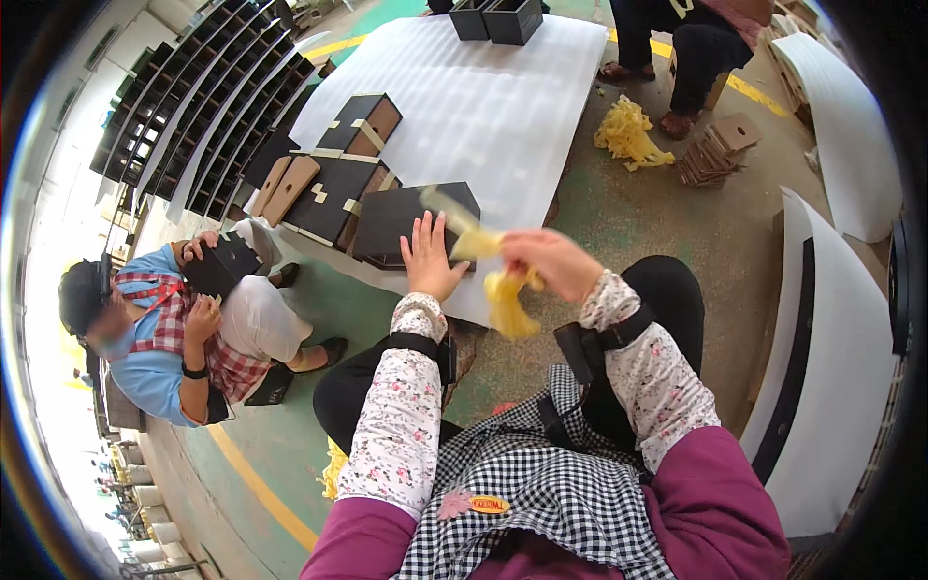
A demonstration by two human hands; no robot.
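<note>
My left hand (431, 259) lies with fingers spread on the near edge of a black box (387, 227), on the white-covered table. Just right of that box, my right hand (556, 263) is closed round a strip of yellow tape (510, 307). The tape is crumpled and smeared by motion; one end hangs below the hand, and another part reaches left toward the box's corner. Behind and left of this box stand another black box (333, 198) and a brown-sided black box (360, 126), both with pale tape pieces on them.
At left, a seated co-worker (184, 319) holds a small black box (224, 264). Two black trays (498, 21) stand at the table's far end. On the floor at right lie a yellow tape heap (626, 133) and stacked brown cardboard pieces (715, 153), near another person's legs (701, 72).
</note>
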